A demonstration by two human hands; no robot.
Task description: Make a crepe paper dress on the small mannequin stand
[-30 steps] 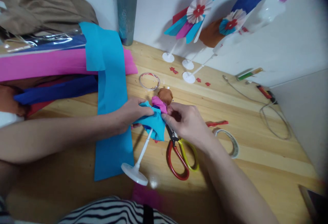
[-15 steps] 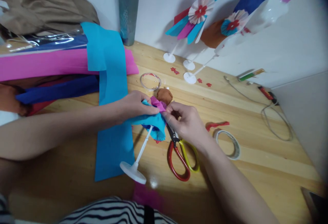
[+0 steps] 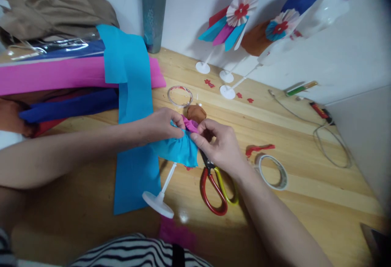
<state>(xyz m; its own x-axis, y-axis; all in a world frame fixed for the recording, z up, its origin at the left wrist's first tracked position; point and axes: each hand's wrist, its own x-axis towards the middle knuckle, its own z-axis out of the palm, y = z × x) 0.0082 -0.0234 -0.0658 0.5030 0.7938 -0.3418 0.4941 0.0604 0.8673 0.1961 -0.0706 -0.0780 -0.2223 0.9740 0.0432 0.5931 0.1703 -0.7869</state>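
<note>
My left hand (image 3: 166, 125) is closed, pinching the gathered upper edge of a blue crepe paper skirt (image 3: 179, 149). Opposite it, my right hand (image 3: 218, 143) pinches the same paper where it meets a pink crepe paper band (image 3: 191, 125). The skirt wraps a white plastic stand (image 3: 168, 181), which leans with its round base towards me. A brown crepe paper ball-like top (image 3: 196, 113) shows beyond the pink band. Scissors (image 3: 214, 191) with one red and one yellow handle lie under my right hand, their blades mostly hidden.
A long blue paper strip (image 3: 134, 177) lies to the left beside folded pink paper (image 3: 61, 73). Tape rolls (image 3: 284, 181) and red scraps (image 3: 259, 149) are on the right. Decorated stands (image 3: 227, 92) and a tall bottle (image 3: 154, 14) stand along the wall.
The blue skirt has spread out and dropped lower over the white stem. My left fingers have drawn back slightly to the left along its gathered edge. My right hand stays nearly in place.
</note>
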